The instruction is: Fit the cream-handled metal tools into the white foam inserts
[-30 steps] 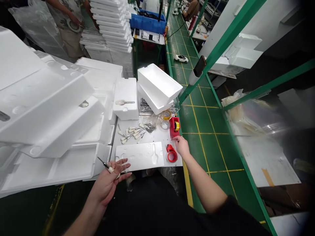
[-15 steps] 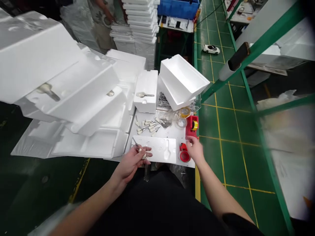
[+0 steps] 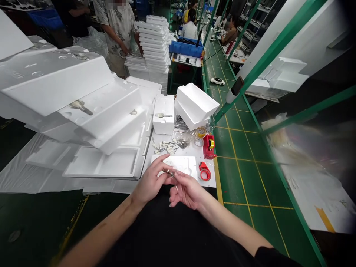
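My left hand [image 3: 151, 181] and my right hand [image 3: 186, 191] meet over the near edge of the white table [image 3: 191, 152]. Both pinch a small metal-tipped tool [image 3: 170, 172] between their fingertips. Just beyond them lies a flat white foam insert [image 3: 182, 163] with moulded recesses. A red tape roll [image 3: 204, 173] lies to the right of the insert. Several white-handled small tools [image 3: 164, 146] are scattered further back on the table.
Large white foam trays [image 3: 83, 111] pile up on the left. Two white foam boxes [image 3: 196, 105] and a foam block [image 3: 164, 115] stand at the table's back, with a red tape dispenser [image 3: 209, 145]. A person [image 3: 116, 26] stands beyond by stacked foam [image 3: 154, 40]. Green floor [image 3: 244, 159] runs right.
My right hand left the red tape roll and came in to meet my left hand. The left hand rose with the small tool. The view lifted and shows more of the room.
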Action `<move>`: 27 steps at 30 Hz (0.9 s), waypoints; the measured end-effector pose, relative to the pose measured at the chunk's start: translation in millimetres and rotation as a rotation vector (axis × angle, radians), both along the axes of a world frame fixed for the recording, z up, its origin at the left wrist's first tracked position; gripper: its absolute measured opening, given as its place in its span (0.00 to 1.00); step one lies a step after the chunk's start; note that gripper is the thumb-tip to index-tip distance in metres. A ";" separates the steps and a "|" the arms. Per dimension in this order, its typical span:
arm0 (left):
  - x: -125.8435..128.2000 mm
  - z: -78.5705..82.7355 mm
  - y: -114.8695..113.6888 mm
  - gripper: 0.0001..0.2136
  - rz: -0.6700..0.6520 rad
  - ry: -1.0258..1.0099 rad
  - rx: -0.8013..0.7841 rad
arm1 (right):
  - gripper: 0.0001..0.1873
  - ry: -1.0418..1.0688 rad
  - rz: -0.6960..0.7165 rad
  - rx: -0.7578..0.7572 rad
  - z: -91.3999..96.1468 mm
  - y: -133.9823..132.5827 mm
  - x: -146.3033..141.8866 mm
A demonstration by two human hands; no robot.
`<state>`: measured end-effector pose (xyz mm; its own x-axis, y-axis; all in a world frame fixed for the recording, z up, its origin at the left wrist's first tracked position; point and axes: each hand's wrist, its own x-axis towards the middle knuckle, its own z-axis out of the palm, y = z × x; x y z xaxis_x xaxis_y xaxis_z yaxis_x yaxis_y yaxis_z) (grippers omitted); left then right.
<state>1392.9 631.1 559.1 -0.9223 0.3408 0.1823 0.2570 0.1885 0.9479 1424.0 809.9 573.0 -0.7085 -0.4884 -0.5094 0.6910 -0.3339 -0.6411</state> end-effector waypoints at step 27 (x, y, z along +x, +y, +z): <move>-35.8 -61.1 5.9 0.20 -0.284 -0.605 -0.046 | 0.46 -0.237 0.555 0.132 -79.4 91.2 -112.7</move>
